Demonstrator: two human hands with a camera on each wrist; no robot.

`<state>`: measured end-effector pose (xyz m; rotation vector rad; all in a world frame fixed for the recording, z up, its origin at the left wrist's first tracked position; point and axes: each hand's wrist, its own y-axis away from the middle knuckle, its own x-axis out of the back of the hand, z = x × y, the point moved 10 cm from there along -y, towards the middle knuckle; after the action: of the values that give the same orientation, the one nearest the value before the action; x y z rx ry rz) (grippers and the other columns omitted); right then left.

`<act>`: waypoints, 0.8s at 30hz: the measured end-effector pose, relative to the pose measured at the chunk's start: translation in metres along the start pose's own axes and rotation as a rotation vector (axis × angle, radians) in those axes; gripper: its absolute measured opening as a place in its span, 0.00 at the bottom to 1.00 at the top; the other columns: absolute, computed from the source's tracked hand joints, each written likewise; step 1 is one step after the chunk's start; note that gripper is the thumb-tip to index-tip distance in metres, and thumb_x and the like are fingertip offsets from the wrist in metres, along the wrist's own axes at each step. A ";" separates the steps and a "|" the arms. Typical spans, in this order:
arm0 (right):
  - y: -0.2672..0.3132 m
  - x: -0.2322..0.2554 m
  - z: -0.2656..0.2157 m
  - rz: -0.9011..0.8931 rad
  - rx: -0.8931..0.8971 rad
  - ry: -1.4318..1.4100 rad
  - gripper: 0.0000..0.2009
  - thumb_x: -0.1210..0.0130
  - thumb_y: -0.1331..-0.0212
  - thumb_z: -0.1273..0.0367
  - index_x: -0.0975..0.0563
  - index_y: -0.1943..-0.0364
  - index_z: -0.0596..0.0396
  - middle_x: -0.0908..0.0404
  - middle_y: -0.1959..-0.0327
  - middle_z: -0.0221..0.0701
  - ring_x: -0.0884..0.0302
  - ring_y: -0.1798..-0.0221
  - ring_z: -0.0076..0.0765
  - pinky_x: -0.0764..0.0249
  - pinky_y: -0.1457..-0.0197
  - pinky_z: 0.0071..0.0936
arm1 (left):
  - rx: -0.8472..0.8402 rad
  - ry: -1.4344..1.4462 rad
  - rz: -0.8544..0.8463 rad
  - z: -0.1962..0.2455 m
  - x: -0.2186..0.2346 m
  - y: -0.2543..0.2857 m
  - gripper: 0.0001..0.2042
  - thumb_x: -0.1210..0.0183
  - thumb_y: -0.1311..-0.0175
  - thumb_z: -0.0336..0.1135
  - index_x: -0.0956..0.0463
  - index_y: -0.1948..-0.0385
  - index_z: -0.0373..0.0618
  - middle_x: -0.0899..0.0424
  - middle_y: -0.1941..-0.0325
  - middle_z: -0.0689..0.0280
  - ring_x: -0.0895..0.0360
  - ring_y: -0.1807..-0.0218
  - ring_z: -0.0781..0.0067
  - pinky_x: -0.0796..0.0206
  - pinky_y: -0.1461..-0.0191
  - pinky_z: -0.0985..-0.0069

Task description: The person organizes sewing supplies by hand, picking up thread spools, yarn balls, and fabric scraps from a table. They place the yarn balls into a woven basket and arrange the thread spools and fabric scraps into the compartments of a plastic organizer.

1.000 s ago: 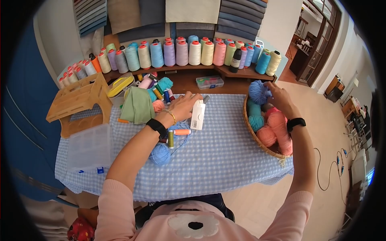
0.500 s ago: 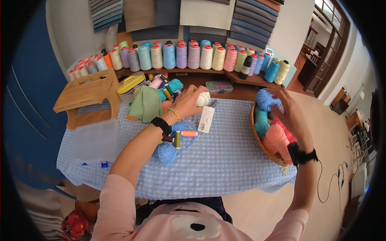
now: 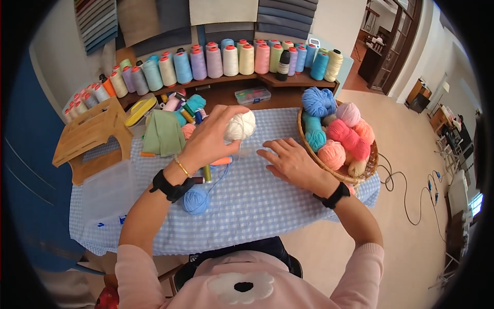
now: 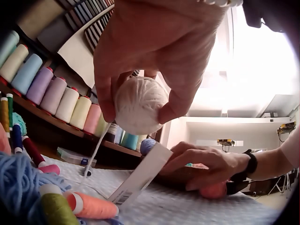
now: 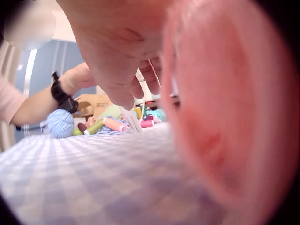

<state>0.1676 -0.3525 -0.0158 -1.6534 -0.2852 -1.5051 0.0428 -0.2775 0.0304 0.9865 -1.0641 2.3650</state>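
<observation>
My left hand [image 3: 208,139] holds a white yarn ball [image 3: 241,126] between thumb and fingers, above the table. In the left wrist view a white strand [image 4: 97,149] hangs from the ball. Beneath it a small white box [image 4: 140,177] stands tilted near an orange thread spool [image 4: 96,206] and an olive spool [image 4: 58,206]. My right hand [image 3: 296,162], fingers spread and holding nothing, hovers just left of a wicker basket [image 3: 374,157]. Several yarn balls fill the basket, among them a blue one [image 3: 319,102] and a crimson one [image 3: 348,140].
A blue yarn ball [image 3: 196,200] lies near the front with loose strands. At left are a wooden stand [image 3: 92,134], a clear plastic case [image 3: 108,190] and green cloth [image 3: 164,133] beside piled spools. Thread cones [image 3: 214,62] line the back shelf, above a small organizer box [image 3: 252,95].
My right hand has let go of yarn in the basket and moved left over the table. My left hand has lifted the white yarn ball from among the spools.
</observation>
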 end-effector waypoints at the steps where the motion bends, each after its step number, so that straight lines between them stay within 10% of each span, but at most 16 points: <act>1: 0.003 -0.005 0.006 -0.001 -0.011 -0.019 0.22 0.37 0.46 0.69 0.26 0.45 0.53 0.25 0.48 0.35 0.25 0.47 0.43 0.29 0.44 0.38 | 0.009 -0.009 -0.002 0.002 0.001 0.001 0.29 0.37 0.48 0.28 0.30 0.40 0.51 0.26 0.44 0.63 0.26 0.40 0.59 0.30 0.40 0.66; 15: 0.005 0.044 0.023 0.149 -0.181 -0.281 0.11 0.38 0.43 0.70 0.23 0.57 0.54 0.22 0.64 0.35 0.22 0.57 0.45 0.28 0.52 0.39 | -0.043 -0.167 -0.330 0.013 -0.039 0.020 0.31 0.36 0.53 0.28 0.28 0.41 0.55 0.27 0.45 0.61 0.25 0.43 0.55 0.28 0.45 0.64; 24: 0.059 0.021 0.003 -0.297 -0.274 0.268 0.14 0.35 0.50 0.69 0.25 0.60 0.55 0.23 0.66 0.33 0.23 0.57 0.39 0.31 0.51 0.35 | 0.022 -0.249 -0.391 -0.021 -0.040 0.033 0.29 0.34 0.52 0.32 0.28 0.42 0.57 0.26 0.51 0.59 0.23 0.49 0.52 0.29 0.52 0.60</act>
<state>0.2139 -0.3939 -0.0217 -1.6434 -0.1892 -2.0433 0.0419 -0.2850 -0.0250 1.3846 -0.8340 1.9782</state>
